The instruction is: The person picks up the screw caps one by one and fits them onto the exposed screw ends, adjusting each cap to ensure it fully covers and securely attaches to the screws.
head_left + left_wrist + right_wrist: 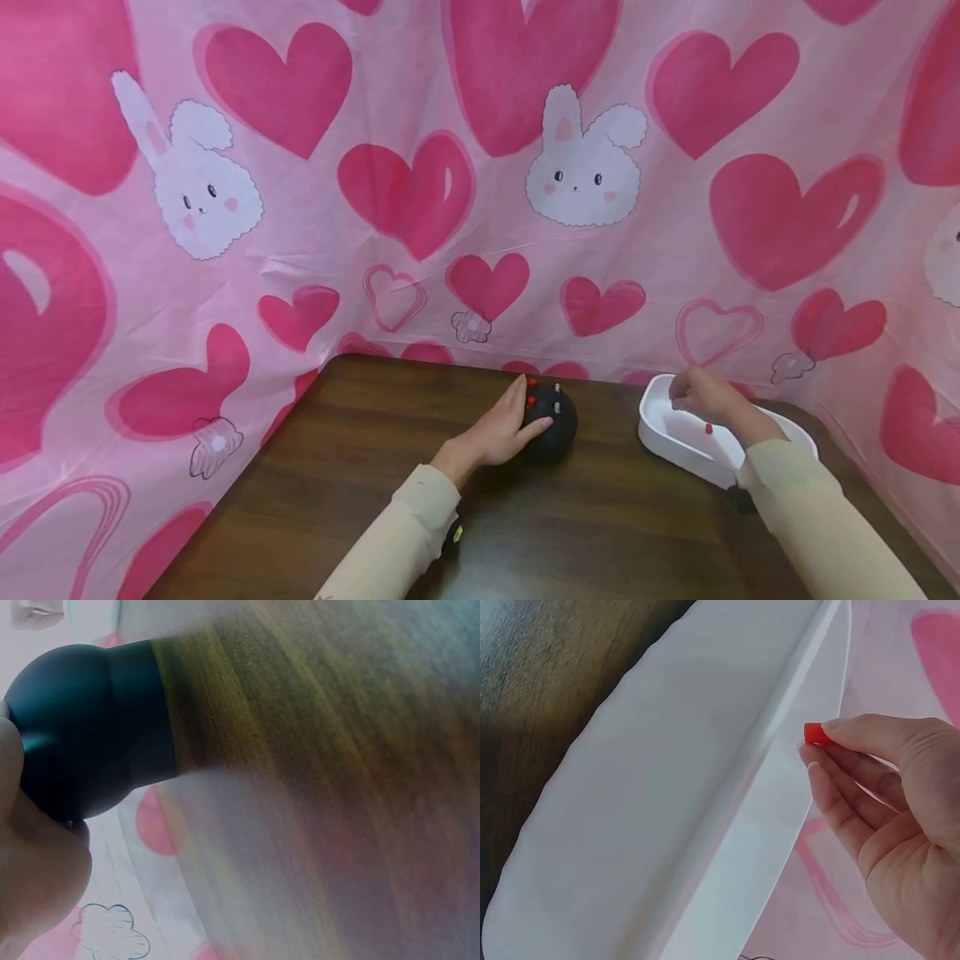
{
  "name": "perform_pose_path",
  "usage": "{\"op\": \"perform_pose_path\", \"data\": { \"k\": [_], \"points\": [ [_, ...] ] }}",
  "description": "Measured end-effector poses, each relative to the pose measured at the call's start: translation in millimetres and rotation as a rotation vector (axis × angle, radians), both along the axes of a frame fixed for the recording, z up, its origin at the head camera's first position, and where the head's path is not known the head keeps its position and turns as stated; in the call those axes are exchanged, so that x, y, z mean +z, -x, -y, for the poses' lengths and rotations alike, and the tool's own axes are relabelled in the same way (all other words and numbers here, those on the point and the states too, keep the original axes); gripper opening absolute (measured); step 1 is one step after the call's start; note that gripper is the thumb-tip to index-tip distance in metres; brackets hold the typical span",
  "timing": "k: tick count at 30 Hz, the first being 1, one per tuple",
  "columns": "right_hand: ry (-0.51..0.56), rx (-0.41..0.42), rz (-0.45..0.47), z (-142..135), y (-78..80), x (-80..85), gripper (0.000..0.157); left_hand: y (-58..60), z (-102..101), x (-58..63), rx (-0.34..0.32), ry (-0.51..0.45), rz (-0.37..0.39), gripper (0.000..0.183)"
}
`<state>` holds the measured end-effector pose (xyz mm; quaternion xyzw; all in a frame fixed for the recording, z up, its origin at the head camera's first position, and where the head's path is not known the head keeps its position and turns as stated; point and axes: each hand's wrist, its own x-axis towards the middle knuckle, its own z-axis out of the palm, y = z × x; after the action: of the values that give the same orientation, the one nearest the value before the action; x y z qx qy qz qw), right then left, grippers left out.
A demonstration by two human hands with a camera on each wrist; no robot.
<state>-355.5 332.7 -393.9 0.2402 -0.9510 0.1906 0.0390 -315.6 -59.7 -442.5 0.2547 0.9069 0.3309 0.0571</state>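
Observation:
On the table stands a black rounded object (pixel 551 437) with a narrower base, its top bearing red and silver-grey pegs. My left hand (pixel 491 429) grips it from the left, thumb across the near side. In the left wrist view, the black object (pixel 75 727) fills the upper left, with the pegs hidden. At the right, my right hand (pixel 705 393) is over a white tray (pixel 678 454). The right wrist view shows that hand (pixel 900 802) pinching a small red cylinder (pixel 814 733) between thumb and fingertips. Another small red piece (pixel 708 428) appears inside the tray.
The brown wooden table (pixel 322 500) ends against a pink cloth (pixel 420 292) printed with hearts and rabbits. A small dark item (pixel 741 498) shows below the right forearm, at the tray's near side. The cloth also closes off the left and right sides.

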Motion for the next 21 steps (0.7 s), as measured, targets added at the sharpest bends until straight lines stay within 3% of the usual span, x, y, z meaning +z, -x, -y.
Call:
{"op": "perform_pose_path", "data": {
  "k": [21],
  "points": [
    [-0.002, 0.056, -0.044, 25, -3.2, 12.8, 0.007, -1.6, 1, 1.8, 0.0, -0.013, 0.013, 0.099]
  ]
}}
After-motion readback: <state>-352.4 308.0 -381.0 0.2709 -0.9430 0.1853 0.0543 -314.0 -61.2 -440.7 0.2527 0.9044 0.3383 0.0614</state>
